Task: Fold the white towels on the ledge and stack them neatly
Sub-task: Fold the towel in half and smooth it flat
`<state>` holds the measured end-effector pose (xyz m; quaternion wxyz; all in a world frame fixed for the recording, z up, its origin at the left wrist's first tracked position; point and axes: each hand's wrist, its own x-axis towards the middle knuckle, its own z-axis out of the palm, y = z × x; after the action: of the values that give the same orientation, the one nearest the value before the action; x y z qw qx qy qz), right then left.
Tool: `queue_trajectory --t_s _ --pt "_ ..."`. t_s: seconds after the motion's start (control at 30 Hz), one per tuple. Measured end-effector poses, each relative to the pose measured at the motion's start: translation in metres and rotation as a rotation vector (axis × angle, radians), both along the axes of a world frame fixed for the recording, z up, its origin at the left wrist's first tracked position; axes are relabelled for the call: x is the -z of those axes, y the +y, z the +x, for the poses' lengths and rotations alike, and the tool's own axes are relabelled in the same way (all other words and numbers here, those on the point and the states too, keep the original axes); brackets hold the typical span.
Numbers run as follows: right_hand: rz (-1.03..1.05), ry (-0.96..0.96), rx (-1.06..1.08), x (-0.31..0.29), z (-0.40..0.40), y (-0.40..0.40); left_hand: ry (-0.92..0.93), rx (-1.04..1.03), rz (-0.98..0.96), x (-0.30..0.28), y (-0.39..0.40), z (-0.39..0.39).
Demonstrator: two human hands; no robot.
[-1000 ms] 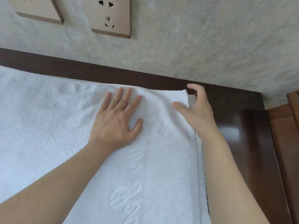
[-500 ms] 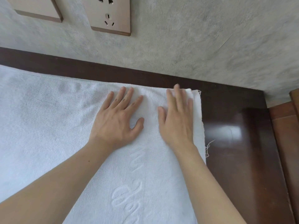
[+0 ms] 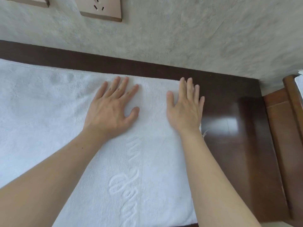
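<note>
Towel, white and terry, lay flat on the dark wooden ledge below the wall, its long axis running left to right along the ledge. Its far hem ran just short of the wall, and its right edge ended short of the ledge's right end, with a loose thread sticking out there. A raised script woven into a smooth band ran from the near edge toward the wall; the letters were too cut off to read.

Both hands lay palm down on the far right part of the towel. The left hand had its grip spread, fingers straight and fanned toward the wall, thumb out to the right. The right hand lay flat at the towel's right edge, fingers straight and close together, slightly blurred.

The towel ran out of view at the left and at the bottom. A wall socket was cut off at the top, as was a second plate to its left.
</note>
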<state>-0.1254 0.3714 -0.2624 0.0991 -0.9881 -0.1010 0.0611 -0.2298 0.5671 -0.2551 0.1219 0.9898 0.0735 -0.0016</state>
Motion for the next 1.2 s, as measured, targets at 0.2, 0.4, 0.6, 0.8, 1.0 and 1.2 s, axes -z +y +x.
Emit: queue_trajectory --t_s 0.2,0.4,0.6,0.8,1.0,1.2 --pt "-0.027 -0.072 0.094 -0.009 -0.010 0.006 0.018 0.002 0.029 0.000 0.000 0.001" --pt "0.013 -0.002 -0.102 0.000 -0.008 -0.010 0.027 0.026 0.048 -0.002 0.000 0.000" --pt "-0.008 0.024 0.074 -0.010 -0.017 -0.008 0.090 0.070 0.068 -0.001 0.002 -0.001" --pt "-0.012 -0.027 -0.060 -0.003 -0.100 -0.026 0.131 0.208 -0.037 -0.002 -0.045 -0.034" --pt "0.038 -0.009 0.047 0.000 -0.137 -0.053 0.100 0.251 0.064 0.002 -0.064 -0.044" --pt "0.135 -0.068 0.028 0.003 -0.174 -0.074 0.065 0.424 0.087 0.006 -0.096 -0.070"
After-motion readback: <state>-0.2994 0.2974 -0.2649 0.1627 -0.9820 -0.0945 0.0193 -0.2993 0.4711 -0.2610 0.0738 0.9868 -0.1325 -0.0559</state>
